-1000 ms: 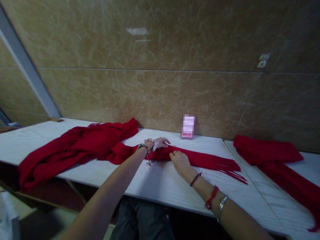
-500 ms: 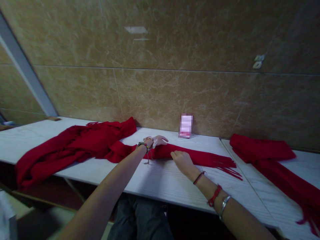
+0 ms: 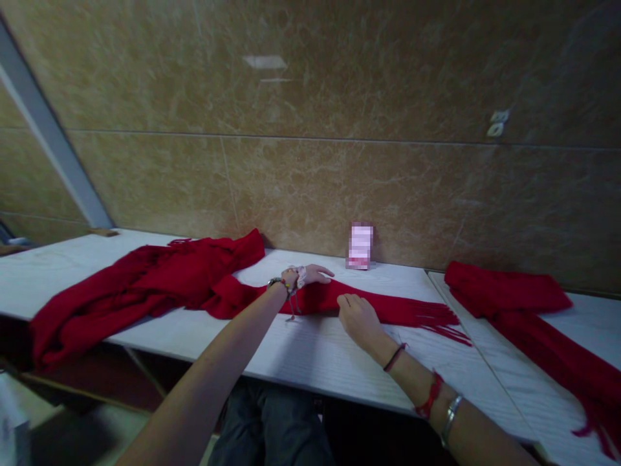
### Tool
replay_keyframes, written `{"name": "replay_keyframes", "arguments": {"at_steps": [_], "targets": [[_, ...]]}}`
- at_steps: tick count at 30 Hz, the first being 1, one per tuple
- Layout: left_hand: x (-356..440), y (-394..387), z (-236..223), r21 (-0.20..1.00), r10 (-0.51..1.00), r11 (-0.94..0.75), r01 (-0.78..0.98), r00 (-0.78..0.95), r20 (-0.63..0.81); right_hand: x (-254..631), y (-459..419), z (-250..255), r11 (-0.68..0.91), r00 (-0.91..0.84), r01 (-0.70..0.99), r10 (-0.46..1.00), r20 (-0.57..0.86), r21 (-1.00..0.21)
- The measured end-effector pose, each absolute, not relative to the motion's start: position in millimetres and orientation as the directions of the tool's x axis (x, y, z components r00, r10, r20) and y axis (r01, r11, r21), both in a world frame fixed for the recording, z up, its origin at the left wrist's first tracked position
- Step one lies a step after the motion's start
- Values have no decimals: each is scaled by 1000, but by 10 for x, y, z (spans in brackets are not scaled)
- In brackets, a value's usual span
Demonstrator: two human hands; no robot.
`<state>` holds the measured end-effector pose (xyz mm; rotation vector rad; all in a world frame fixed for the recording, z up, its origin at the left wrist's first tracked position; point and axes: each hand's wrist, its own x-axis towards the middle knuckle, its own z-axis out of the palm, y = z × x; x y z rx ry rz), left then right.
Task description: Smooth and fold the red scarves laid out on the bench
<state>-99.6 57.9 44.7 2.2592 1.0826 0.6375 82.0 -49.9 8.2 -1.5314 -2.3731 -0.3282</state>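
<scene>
no readable text, labels, brands, numbers or signs anywhere in view.

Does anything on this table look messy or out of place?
A little: the red heap at left lies rumpled and hangs past the table's front edge, unlike the flatter strip under the left hand. I see no spill or damage, but the thing against the wall is blurred.

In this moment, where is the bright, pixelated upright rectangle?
In the head view, the bright, pixelated upright rectangle stands right of centre, at the white wooden table's far edge against the brown marbled wall, beyond the two hands.
</scene>
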Motion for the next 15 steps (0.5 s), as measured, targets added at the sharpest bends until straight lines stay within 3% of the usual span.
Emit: {"name": "replay_keyframes", "arguments": {"at_steps": [2,5,7,10,15], "targets": [[-919,610,480,704,798,-510,494,576,175,845,-453,101,338,-248,916,900,359,-215],[-770,683,537,769,789,-483,419,590,174,965,-334,180,278,-89,741,943,321,-612],[-671,723,573,804,782,-464,372,598,174,1090,-247,280,231,3,636,953,302,-736],[-532,754,610,841,771,-443,310,611,180,1288,-149,478,216,36,667,947,320,-713],[-365,721,643,870,758,-432,237,618,208,1540,-34,751,433,-282,759,892,354,-487]]}}
